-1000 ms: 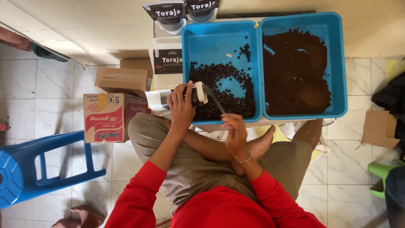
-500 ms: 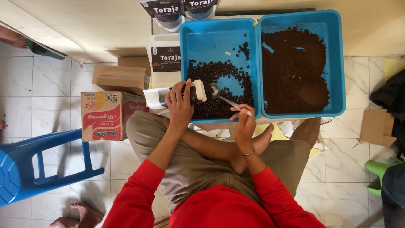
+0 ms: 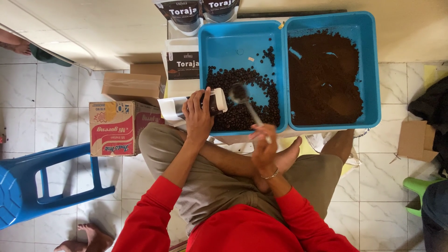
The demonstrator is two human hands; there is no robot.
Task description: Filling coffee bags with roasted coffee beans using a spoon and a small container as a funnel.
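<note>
I see my right hand (image 3: 264, 148) pinching the spoon (image 3: 247, 103), its handle running up-left so the bowl hangs just right of the pouch (image 3: 211, 102) mouth my left hand (image 3: 198, 116) grips over the bean tray (image 3: 242, 35).

The white tiled floor (image 3: 60, 93) carries two blue trays (image 3: 242, 32) side by side. Beside them lie a printed carton (image 3: 119, 128), a brown box (image 3: 133, 86) and a blue stool (image 3: 42, 179) tipped over.

Two bright blue trays (image 3: 280, 70) are seen; dark brown beans (image 3: 247, 100) and brown grounds (image 3: 324, 77) are held. Red sleeves (image 3: 149, 219) are worn.
</note>
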